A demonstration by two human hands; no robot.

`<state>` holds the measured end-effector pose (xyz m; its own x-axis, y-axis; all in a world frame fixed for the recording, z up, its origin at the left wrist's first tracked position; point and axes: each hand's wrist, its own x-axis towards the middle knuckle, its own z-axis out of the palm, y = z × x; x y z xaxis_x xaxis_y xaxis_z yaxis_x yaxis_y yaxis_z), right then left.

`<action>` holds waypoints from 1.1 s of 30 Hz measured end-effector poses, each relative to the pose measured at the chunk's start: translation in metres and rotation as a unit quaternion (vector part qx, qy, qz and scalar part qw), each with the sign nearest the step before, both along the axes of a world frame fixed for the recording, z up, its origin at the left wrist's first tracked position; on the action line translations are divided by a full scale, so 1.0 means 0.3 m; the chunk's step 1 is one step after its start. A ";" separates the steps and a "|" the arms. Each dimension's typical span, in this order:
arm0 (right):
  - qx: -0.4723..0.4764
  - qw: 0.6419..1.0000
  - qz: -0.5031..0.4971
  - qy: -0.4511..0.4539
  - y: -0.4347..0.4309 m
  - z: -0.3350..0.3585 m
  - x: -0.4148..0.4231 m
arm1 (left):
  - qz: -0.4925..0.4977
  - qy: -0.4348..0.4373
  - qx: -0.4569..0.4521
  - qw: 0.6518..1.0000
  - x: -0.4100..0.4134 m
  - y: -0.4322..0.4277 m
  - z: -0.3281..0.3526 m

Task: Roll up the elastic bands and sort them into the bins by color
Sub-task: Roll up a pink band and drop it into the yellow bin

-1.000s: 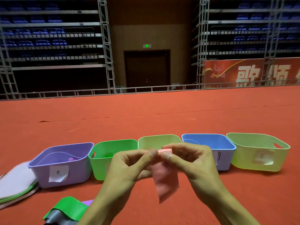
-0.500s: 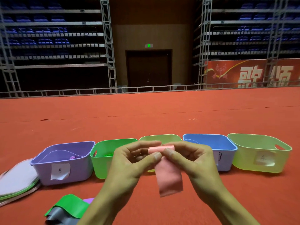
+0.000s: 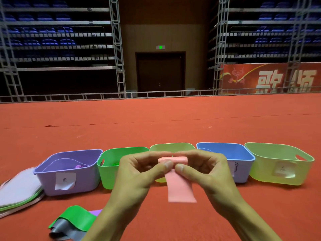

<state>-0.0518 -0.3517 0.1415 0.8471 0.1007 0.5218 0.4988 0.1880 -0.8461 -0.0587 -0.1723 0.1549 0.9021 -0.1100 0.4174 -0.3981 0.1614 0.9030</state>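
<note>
A pink elastic band (image 3: 180, 188) is partly rolled at its top, its loose end hanging down. My left hand (image 3: 139, 173) and my right hand (image 3: 206, 171) pinch the roll from either side, thumbs meeting in front. Behind them a row of bins stands on the red floor: purple bin (image 3: 69, 173) with a small purple roll inside, green bin (image 3: 111, 167), pale green bin (image 3: 172, 147), blue bin (image 3: 241, 159), yellow-green bin (image 3: 281, 164). Loose green, grey and purple bands (image 3: 74, 221) lie at lower left.
A stack of flat white and green sheets (image 3: 17, 190) lies left of the purple bin. Open red carpet stretches behind the bins to a metal rail and scaffolded seating.
The pink roll has grown thicker and the hanging tail shorter as both hands keep rolling. The view shifted slightly.
</note>
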 end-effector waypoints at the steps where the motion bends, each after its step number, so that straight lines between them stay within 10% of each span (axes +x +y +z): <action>1: 0.000 1.000 -0.001 0.002 0.000 -0.003 0.000 | 0.012 -0.011 0.007 1.000 0.001 0.003 0.000; 33: -0.016 0.999 -0.032 -0.023 -0.003 0.026 -0.024 | -0.016 0.036 -0.008 0.999 -0.029 0.003 -0.023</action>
<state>-0.0590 -0.3527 0.1494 0.8280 0.0647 0.5570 0.5467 0.1277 -0.8275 -0.0673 -0.1714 0.1481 0.9260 -0.1332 0.3532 -0.3262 0.1885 0.9263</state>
